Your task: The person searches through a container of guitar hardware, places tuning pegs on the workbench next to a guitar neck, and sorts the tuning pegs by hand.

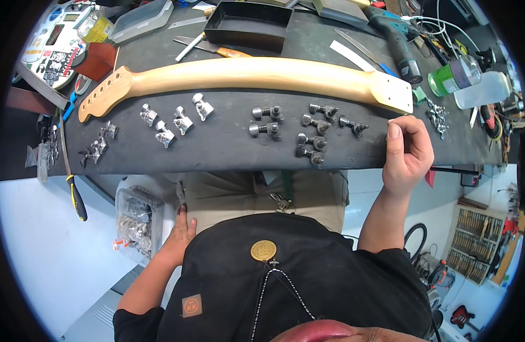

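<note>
A pale wooden guitar neck (245,74) lies back side up across the bench, its headstock with a row of holes at the left. My right hand (410,151) is at the bench edge just below the heel end of the neck. Its fingers are curled in, thumb against the index finger; anything between them is hidden. Low at the left, my left hand (185,231) rests by my thigh with fingers stretched out. Between me and the neck lie several metal tuning machines (182,121), with more dark-looking tuning machines (315,121) to the right.
Behind the neck stand a black open tray (248,28) and a cordless power tool (396,48). Bottles (456,74) and a pile of small metal parts (438,119) are at the right. A yellow-black screwdriver (76,196) juts over the left edge, near a clear bin (138,219).
</note>
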Motion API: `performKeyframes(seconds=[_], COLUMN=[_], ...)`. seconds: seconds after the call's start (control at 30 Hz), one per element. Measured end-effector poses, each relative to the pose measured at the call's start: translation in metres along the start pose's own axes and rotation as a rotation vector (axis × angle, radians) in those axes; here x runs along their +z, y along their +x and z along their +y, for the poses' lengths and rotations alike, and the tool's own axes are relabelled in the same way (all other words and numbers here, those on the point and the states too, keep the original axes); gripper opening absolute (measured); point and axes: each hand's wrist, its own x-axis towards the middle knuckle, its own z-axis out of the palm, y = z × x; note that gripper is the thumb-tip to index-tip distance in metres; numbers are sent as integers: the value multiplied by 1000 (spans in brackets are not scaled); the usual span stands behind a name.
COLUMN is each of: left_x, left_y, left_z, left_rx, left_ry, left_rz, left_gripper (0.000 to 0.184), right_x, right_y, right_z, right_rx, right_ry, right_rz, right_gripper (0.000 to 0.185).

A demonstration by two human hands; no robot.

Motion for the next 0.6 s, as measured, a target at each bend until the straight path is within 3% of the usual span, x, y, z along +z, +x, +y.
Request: performKeyframes(seconds=[0.07,0.17,0.23,0.3,0.33,0.47,0.5,0.6], left_x=[-4,-4,-35,-23,-1,-3,-41,-3], left_y=[1,-1,16,15,-2,8,36,1], left_z=[4,3,31,17,-7,-12,34,-27], left_rx=[7,-31,-352,-363,-239,-512,-631,-217], left_ry=[1,1,-246,-222,-84,-271,-375,13], left_rz=[11,-36,-113,-155,-138,-169,-161,-196], left_gripper=[115,99,86,76,74,77,77,77], right_x=[0,2,2,1,0,-1,1,-4], right_y=[0,0,1,4,5,9,10,10], right_z=[-1,-2,-5,-6,-6,-12,-12,-9], right_rx=[14,24,8,-19,-19,-48,-56,-117], right_ry=[20,30,1,-55,-58,-153,-154,-211], right_rz=[-4,13,23,12,-6,-67,-62,-33], right_gripper=[5,6,4,4,4,5,5,4])
